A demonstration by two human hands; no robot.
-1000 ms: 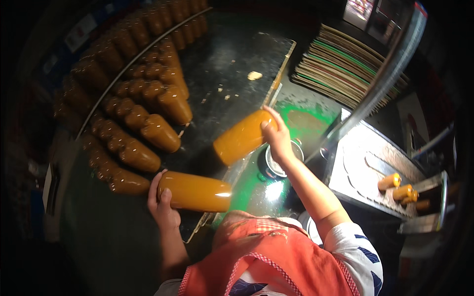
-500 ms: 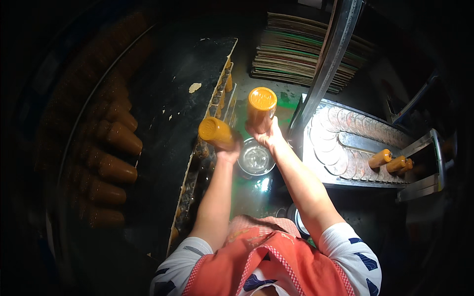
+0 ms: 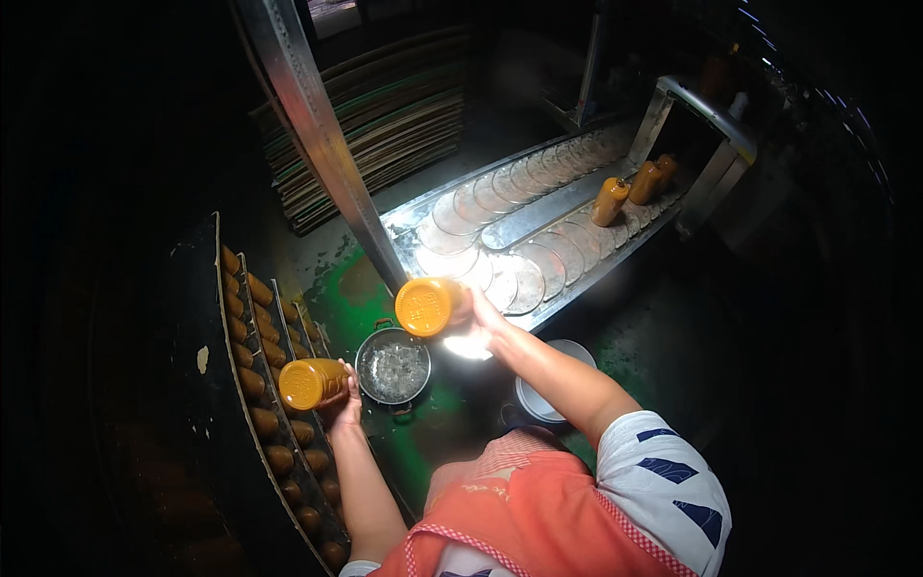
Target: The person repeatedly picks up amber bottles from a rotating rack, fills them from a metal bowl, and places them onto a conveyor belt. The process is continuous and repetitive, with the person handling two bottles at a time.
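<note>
My left hand point(image 3: 347, 402) is wrapped around an orange-brown bottle point(image 3: 313, 383), whose round base is turned up toward me. It is beside a multi-tier rack holding several similar bottles point(image 3: 266, 421). A second orange-brown bottle point(image 3: 427, 307), also base up, is gripped in my right hand point(image 3: 484, 325). That hand is over the near left end of a conveyor of overlapping round metal plates point(image 3: 543, 269). On the conveyor's far right part, several matching bottles point(image 3: 611, 201) stand upright with their necks on top. The necks of the held bottles are hidden from view.
A two-handled metal pot point(image 3: 393, 366) sits low between my arms. A white bucket point(image 3: 556, 380) is partly behind my right forearm. An upright metal post point(image 3: 322, 130) rises at the conveyor's left corner, with stacked boards point(image 3: 375, 125) behind it. A metal frame point(image 3: 707, 115) spans the conveyor's far end.
My view has swung right toward the conveyor. Both hands keep their bottles. My right hand has moved over the conveyor's near end, and the hands are farther apart.
</note>
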